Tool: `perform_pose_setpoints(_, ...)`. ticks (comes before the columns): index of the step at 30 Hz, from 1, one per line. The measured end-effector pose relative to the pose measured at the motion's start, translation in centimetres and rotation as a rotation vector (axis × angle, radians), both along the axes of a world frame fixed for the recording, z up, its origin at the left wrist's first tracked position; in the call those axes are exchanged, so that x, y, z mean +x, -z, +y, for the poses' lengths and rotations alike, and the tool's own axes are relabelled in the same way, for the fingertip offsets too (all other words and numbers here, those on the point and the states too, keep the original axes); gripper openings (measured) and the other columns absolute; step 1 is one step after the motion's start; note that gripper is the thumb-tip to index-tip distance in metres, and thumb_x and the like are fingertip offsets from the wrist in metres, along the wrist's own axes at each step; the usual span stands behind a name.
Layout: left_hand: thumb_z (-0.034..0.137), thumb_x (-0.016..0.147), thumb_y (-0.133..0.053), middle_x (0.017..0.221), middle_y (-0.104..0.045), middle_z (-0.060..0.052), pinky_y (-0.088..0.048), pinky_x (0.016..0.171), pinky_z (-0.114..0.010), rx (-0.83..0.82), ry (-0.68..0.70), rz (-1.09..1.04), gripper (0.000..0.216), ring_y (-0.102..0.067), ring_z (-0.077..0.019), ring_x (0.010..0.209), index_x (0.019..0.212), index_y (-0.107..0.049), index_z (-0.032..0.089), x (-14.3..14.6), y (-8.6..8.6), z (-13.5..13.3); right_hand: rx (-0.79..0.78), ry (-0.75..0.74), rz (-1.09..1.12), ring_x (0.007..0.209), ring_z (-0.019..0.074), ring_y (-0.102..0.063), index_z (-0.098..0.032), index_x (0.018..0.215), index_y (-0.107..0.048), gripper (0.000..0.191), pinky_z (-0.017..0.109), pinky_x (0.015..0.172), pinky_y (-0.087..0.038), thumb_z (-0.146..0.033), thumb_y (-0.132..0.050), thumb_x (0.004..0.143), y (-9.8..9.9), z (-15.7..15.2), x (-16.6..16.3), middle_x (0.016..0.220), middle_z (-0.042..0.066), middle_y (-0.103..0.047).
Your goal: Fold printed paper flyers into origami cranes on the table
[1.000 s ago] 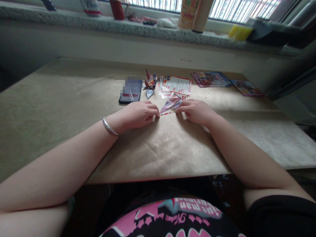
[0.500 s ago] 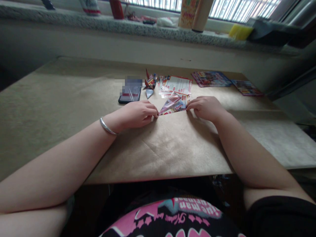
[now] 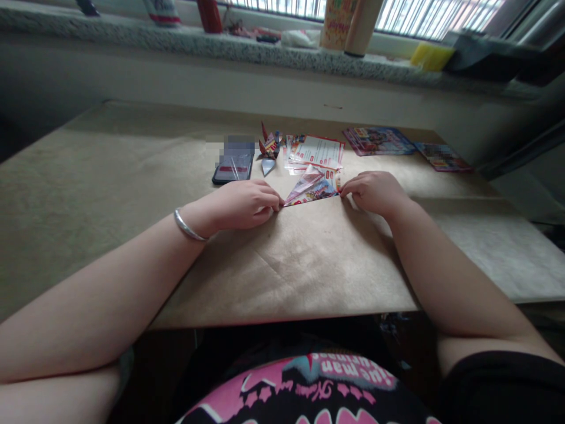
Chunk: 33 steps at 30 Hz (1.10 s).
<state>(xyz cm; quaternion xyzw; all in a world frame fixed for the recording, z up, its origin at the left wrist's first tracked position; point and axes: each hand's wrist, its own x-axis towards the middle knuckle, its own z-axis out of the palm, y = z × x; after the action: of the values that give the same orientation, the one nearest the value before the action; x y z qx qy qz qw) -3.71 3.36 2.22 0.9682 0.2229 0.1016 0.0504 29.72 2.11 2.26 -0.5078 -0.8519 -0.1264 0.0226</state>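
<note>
A colourful printed sheet of folded paper (image 3: pixel 312 187) lies on the table between my hands, its near edge running almost straight from one to the other. My left hand (image 3: pixel 249 204) pinches the pointed left corner with its fingertips; a silver bangle circles that wrist. At the opposite end, my right hand (image 3: pixel 373 192) has thumb and fingers closed on the right corner. Just beyond the sheet rest several flat printed papers (image 3: pixel 318 151). To their left is a folded paper figure (image 3: pixel 269 152) with pointed tips, shaped like an origami crane.
A dark phone (image 3: pixel 235 162) lies beyond my left hand. Stacks of printed cards (image 3: pixel 379 141) sit at the back right of the table (image 3: pixel 282 265). Bottles, a tall tube (image 3: pixel 362 26) and a yellow object (image 3: pixel 431 57) line the stone windowsill behind.
My right hand has slid slightly right along the folded paper, uncovering more of its near edge. My left hand stays at the left corner.
</note>
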Motion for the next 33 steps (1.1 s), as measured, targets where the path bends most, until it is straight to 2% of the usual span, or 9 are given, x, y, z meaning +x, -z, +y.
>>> perform_pose_setpoints(7,0.014,0.085,-0.047,0.104,-0.074,-0.006,-0.052,0.087,-0.03,0.047,0.006,-0.04,0.025,-0.066,-0.0188,0.097,0.09,-0.071,0.018,0.0,0.7,0.3,0.027,0.016,-0.014,0.092,0.0213,-0.069,-0.025,0.084,-0.079,0.03,0.031,0.064,-0.041,-0.015,-0.051,0.079,-0.2,-0.4,-0.8,0.09,0.002,-0.079)
perform_pose_setpoints(11,0.013,0.084,-0.044,0.095,-0.07,-0.009,-0.052,0.082,-0.031,0.074,-0.068,-0.098,0.025,-0.064,-0.0191,0.087,0.089,-0.069,0.015,0.0,1.6,0.9,0.055,0.082,-0.015,0.091,0.0228,-0.068,-0.023,0.084,-0.076,0.029,0.032,0.061,-0.036,-0.019,-0.048,0.084,0.1,-0.7,-1.5,0.09,0.004,-0.078)
perform_pose_setpoints(14,0.016,0.088,-0.043,0.102,-0.069,-0.011,-0.053,0.087,-0.033,0.07,-0.102,-0.141,0.029,-0.064,-0.0201,0.093,0.102,-0.069,0.013,0.1,2.0,1.1,0.105,0.169,0.041,0.086,0.0232,-0.068,-0.022,0.089,-0.074,0.027,0.032,0.06,-0.035,-0.022,-0.047,0.085,0.4,-0.9,-2.0,0.093,0.006,-0.077)
perform_pose_setpoints(17,0.018,0.091,-0.044,0.117,-0.068,-0.012,-0.051,0.096,-0.036,0.055,-0.081,-0.157,0.034,-0.062,-0.0213,0.106,0.116,-0.067,0.014,0.1,2.2,1.1,0.133,0.172,0.134,0.09,0.0231,-0.066,-0.022,0.097,-0.072,0.027,0.032,0.064,-0.037,-0.023,-0.047,0.087,0.6,-1.1,-2.6,0.102,0.006,-0.075)
perform_pose_setpoints(19,0.018,0.092,-0.044,0.125,-0.067,-0.011,-0.05,0.101,-0.038,0.047,-0.052,-0.137,0.036,-0.06,-0.022,0.113,0.12,-0.067,0.016,0.1,2.3,1.1,0.126,0.163,0.187,0.092,0.023,-0.065,-0.023,0.102,-0.072,0.029,0.032,0.067,-0.04,-0.026,-0.046,0.089,0.8,-1.3,-3.2,0.108,0.006,-0.074)
perform_pose_setpoints(22,0.017,0.092,-0.045,0.125,-0.068,-0.009,-0.049,0.103,-0.038,0.031,-0.032,-0.129,0.036,-0.06,-0.0216,0.114,0.12,-0.068,0.018,0.2,2.3,1.1,0.071,0.171,0.219,0.092,0.0237,-0.065,-0.023,0.104,-0.073,0.031,0.033,0.071,-0.044,-0.03,-0.046,0.091,1.1,-1.5,-4.0,0.105,0.008,-0.074)
perform_pose_setpoints(28,0.015,0.091,-0.047,0.121,-0.072,-0.006,-0.052,0.1,-0.038,-0.034,0.043,-0.178,0.036,-0.062,-0.0204,0.113,0.117,-0.072,0.022,0.7,1.8,0.7,0.011,0.035,0.271,0.096,0.0274,-0.064,-0.019,0.104,-0.075,0.03,0.043,0.09,-0.05,-0.03,-0.05,0.091,1.9,-1.0,-4.4,0.108,0.013,-0.072)
perform_pose_setpoints(33,0.019,0.092,-0.05,0.114,-0.075,-0.003,-0.051,0.102,-0.039,-0.045,0.131,-0.182,0.032,-0.063,-0.0206,0.111,0.111,-0.075,0.026,1.4,1.3,-0.4,-0.044,-0.119,0.4,0.117,0.0279,-0.061,-0.02,0.116,-0.072,0.032,0.047,0.105,-0.047,-0.029,-0.054,0.091,2.7,-0.2,-4.3,0.123,0.012,-0.07)
